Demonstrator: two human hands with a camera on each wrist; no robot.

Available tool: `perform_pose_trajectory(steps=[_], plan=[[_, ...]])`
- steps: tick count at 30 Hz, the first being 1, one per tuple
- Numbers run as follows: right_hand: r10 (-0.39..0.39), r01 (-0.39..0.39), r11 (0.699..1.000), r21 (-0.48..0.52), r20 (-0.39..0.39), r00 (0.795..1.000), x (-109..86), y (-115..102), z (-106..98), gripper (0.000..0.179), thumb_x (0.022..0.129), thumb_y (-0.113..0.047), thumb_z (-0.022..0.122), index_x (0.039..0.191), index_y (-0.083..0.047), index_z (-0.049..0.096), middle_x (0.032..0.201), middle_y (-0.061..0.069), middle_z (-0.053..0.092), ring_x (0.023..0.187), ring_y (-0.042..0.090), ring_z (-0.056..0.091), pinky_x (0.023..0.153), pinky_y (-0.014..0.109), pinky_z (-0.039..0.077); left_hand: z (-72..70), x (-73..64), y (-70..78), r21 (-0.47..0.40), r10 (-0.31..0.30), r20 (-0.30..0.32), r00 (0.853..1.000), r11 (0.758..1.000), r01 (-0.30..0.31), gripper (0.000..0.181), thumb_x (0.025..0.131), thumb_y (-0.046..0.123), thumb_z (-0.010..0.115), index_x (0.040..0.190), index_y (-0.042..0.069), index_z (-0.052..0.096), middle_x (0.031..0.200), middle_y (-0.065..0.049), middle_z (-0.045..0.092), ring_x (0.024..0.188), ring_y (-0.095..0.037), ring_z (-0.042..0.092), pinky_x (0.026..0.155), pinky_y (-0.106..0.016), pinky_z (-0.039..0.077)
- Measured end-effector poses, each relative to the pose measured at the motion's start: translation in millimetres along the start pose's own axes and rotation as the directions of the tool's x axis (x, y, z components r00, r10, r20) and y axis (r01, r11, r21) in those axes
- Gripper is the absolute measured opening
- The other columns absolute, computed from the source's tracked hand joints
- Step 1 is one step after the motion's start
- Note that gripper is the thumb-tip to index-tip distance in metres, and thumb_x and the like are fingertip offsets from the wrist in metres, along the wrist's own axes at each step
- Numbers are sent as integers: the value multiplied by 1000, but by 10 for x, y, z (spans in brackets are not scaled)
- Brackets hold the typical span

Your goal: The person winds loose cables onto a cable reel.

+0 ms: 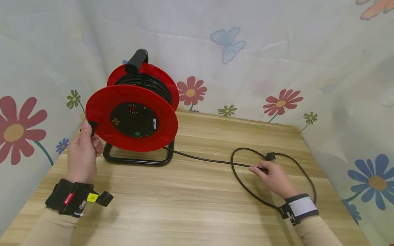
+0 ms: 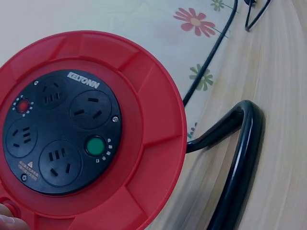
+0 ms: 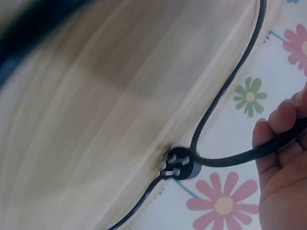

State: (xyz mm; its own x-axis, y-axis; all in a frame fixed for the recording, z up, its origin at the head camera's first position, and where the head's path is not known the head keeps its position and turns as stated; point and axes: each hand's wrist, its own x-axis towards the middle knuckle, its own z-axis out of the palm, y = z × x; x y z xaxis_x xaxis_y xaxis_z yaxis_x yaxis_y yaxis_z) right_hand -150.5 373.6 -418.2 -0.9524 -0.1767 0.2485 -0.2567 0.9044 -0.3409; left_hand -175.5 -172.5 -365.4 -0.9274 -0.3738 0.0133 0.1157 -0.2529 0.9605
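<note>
A red cable reel (image 1: 133, 118) with a black socket panel (image 2: 62, 132) stands at the left of the table on a black tube frame (image 2: 242, 163). My left hand (image 1: 81, 155) grips the black crank knob (image 1: 93, 127) at the reel's near left edge; the left wrist view catches only its fingertips. Black cable is wound on the drum, and a length of cable (image 1: 200, 158) runs from it to the right. My right hand (image 1: 275, 177) holds this cable in its curled fingers. Just beyond that hand lies the plug (image 3: 178, 163), its metal prongs showing in the right wrist view.
Loose cable (image 1: 246, 186) loops over the wooden table (image 1: 172, 212) around the right hand. A black carrying handle (image 1: 135, 62) tops the reel. Behind and at both sides hangs a white sheet (image 1: 184, 30) printed with flowers and a butterfly.
</note>
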Motion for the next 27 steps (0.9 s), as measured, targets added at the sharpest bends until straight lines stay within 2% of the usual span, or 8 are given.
perform_pose_trajectory(steps=[6,10,14,18,23,25,27], plan=[[-34,39,999,34,-145,989,-52,22,-207,31,85,-33,70,66,-17,52,55,-2,40,48,11,36,45,25,29,12,2,15,-65,9,-14,1000,998,-9,48,90,49,56,88,1,52,63,0,44,57,-15,39,47,-21,35],[23,-16,999,37,-194,981,-95,117,-361,30,83,-35,71,65,-18,55,54,-2,44,47,11,38,45,25,30,5,10,11,-70,17,-20,1000,997,-18,47,90,48,55,89,1,52,65,0,44,57,-16,39,46,-21,35],[61,-54,998,41,-184,981,-157,233,-437,31,84,-32,71,62,-15,56,51,-2,43,44,9,36,43,24,29,-3,11,8,-44,15,-20,1000,999,-16,49,89,50,55,91,2,53,67,0,44,59,-16,39,48,-21,36],[38,-34,999,26,-164,986,-170,294,-436,23,88,-28,67,71,-14,60,54,-1,42,46,10,36,45,26,30,-16,11,18,-55,22,-6,1000,998,-23,48,90,50,55,89,2,52,66,0,43,58,-16,39,48,-21,35],[25,-27,1000,-14,-128,991,-157,320,-412,23,92,-29,62,81,-9,66,58,0,47,49,11,39,48,27,32,-50,9,48,-38,22,79,997,999,-19,47,92,50,52,89,3,48,67,1,43,60,-14,39,49,-20,36],[33,-36,999,-22,-111,993,-169,317,-403,25,92,-29,62,80,-8,66,57,0,47,49,11,38,48,27,32,-60,6,63,6,9,114,993,1000,-9,48,92,52,51,90,4,48,67,2,43,62,-14,40,51,-20,37],[39,-41,999,-30,-91,995,-165,294,-399,26,92,-30,62,80,-8,65,57,0,47,49,12,39,48,27,32,-71,9,89,52,-4,124,992,999,-3,49,91,53,51,89,4,48,67,2,43,64,-14,40,52,-20,37]])
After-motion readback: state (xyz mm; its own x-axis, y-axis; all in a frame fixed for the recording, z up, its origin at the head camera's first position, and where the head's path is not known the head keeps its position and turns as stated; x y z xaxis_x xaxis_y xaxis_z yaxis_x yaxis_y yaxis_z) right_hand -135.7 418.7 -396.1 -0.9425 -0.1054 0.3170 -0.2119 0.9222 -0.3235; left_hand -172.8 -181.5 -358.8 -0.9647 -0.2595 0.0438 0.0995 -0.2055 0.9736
